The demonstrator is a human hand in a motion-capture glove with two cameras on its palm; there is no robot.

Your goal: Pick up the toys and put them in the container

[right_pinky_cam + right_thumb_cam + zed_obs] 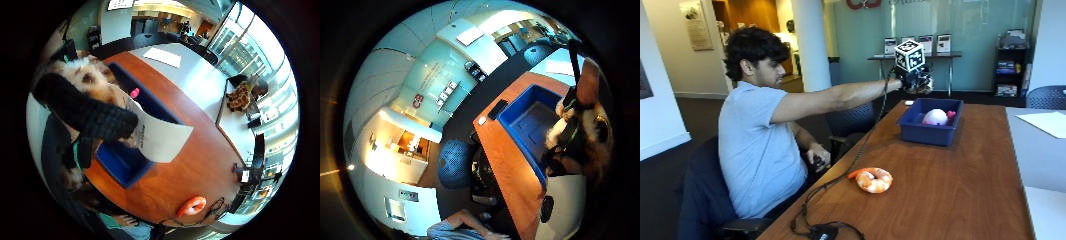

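Right hand (918, 80) grips a furry plush toy (87, 77) above the blue container (931, 131), fingers curled round it.

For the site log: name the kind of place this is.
Probably an office meeting area: a long wooden table, rolling office chairs, and a glass wall with a brochure stand in front of it.

Wood table (959, 170), paper sheet (1047, 123) on adjoining white table, poss. phone (497, 109) nr table edge

Wooden table (959, 175): blue container (931, 128) directly below the gloved fingers; orange ring toy (873, 180) well apart, nearer the person's body; white sheet (1046, 122) beyond.
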